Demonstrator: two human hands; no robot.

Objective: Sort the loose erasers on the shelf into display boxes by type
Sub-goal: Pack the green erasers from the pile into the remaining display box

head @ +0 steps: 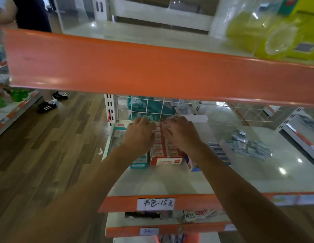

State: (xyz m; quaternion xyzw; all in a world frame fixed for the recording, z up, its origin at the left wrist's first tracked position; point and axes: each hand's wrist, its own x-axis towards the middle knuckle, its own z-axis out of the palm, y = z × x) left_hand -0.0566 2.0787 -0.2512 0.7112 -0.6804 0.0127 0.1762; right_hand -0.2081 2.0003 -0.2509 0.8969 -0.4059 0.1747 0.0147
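A red-and-white display box [165, 159] stands on the shelf [170, 181], filled with rows of red-labelled erasers [158, 140]. Both hands reach into it from the front. My left hand [140, 133] lies palm down over its left side, fingers spread at the back. My right hand [180, 133] rests over its right side, fingers curled among the erasers; whether it grips one is hidden. A teal display box [117, 135] stands to the left, and a blue-and-white box [192, 163] to the right. Loose wrapped erasers [249, 145] lie heaped further right.
An orange shelf edge [152, 71] overhangs close above the hands. A wire grid [152, 109] backs the shelf. A row of blue erasers [219, 152] lies beside my right forearm. A person's feet in black shoes [49, 104] stand on the wooden floor at left.
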